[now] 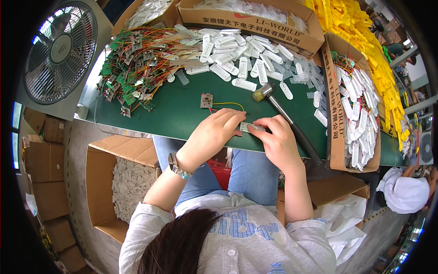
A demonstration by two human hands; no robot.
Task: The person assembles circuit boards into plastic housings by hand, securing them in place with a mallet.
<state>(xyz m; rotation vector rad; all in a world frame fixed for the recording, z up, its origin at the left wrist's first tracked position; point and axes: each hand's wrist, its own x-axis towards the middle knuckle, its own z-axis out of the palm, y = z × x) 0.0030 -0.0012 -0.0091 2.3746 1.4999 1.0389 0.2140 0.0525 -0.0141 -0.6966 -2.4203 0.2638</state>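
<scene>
Close to the near edge of the green table, my left hand [212, 132] and my right hand [277, 140] meet over a small white plastic casing [252, 127]. Fingers of both hands are closed on it, the left from its left end, the right from its right end, and they cover much of it. A small board with a metal-faced switch [206, 100] lies just beyond my left hand. From it a yellow wire [230, 104] and a red one run toward the casing; their far ends are hidden by my fingers. A hammer [292, 122] rests right of my right hand.
Green circuit boards with wires [132, 68] are heaped at the left, white casings [228, 52] in the middle. A cardboard box [335, 123] of wired casings stands at right, yellow parts [340, 20] beyond. A fan [60, 49] is at left; another box [98, 192] sits below.
</scene>
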